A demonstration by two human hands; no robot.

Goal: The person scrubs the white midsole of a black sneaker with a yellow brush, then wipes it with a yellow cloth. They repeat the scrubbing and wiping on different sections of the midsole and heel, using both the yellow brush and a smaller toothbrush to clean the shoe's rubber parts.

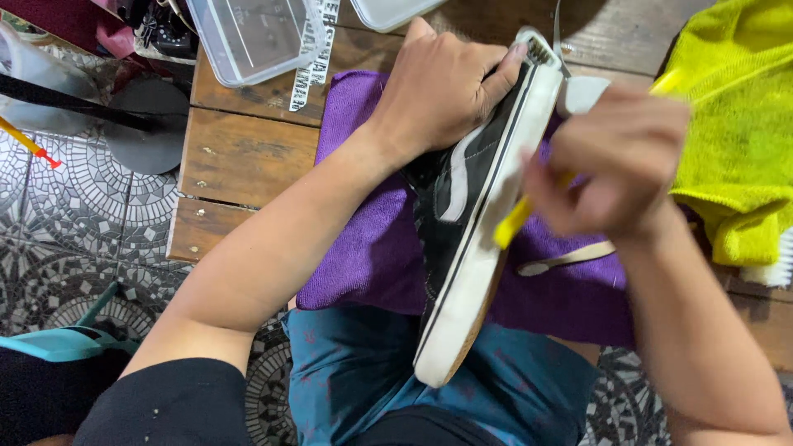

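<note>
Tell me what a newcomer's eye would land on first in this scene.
At the centre, a black sneaker with a white stripe and white sole lies on its side on a purple cloth, gripped near its top end by the left hand. The right hand, blurred, holds a yellow brush against the sole's edge. At the far right, a bright yellow-green towel lies bunched on the wooden table.

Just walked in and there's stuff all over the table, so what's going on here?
A person is scrubbing a black sneaker with a white sole. The left hand holds it on its side over a purple cloth, while the right hand works a yellow-handled brush along the sole's edge. A yellow towel lies to the right and a clear plastic container sits at the table's far side.
</note>
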